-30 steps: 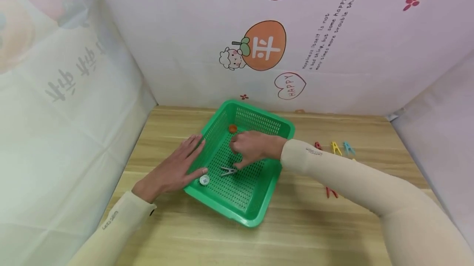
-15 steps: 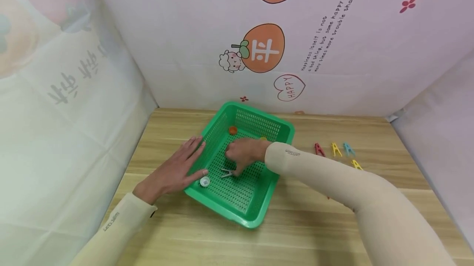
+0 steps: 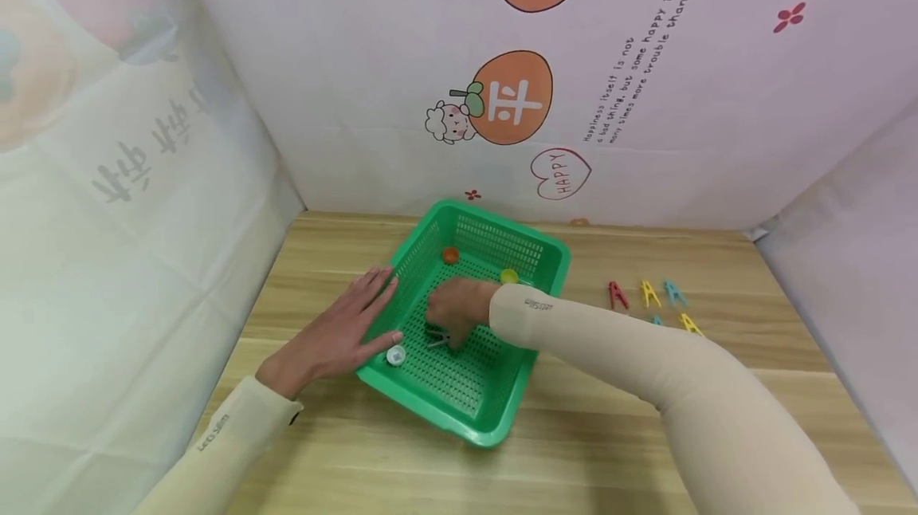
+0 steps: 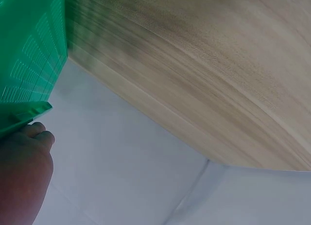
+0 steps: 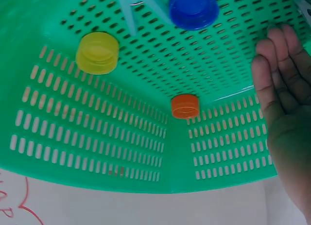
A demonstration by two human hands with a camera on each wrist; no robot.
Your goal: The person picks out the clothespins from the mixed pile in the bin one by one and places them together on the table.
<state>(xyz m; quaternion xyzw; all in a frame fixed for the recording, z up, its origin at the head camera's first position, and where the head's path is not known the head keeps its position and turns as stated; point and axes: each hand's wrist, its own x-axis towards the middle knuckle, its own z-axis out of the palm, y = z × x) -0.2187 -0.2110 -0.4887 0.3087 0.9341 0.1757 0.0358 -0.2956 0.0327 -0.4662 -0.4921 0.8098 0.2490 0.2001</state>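
A green plastic basket [image 3: 527,228] with slotted walls stands on the wooden table. On its left rim rests my left hand [image 3: 343,338], fingers straight and thumb reaching over the edge. Inside, my right hand [image 3: 459,308] is low over a grey clothespin [image 3: 437,340], whose legs show beside the thumb. Several fingers bend loosely in the right wrist view; the thumb is out of that frame, so whether it pinches the clothespin is hidden. The basket also holds an orange cap [image 5: 185,106], a yellow cap [image 5: 97,53], a blue cap [image 5: 194,10], a light-blue clothespin [image 5: 130,13] and a white cap [image 3: 395,355].
Right of the basket lie several clothespins on the table [image 3: 574,451], among them a red clothespin [image 3: 617,295], a yellow clothespin [image 3: 649,293] and a blue clothespin [image 3: 674,292]. Printed white sheeting [image 3: 373,116] rises behind and along both sides.
My right hand has moved left and toward me inside the basket, over the grey clothespin, uncovering the yellow cap. My left hand has stayed on the rim.
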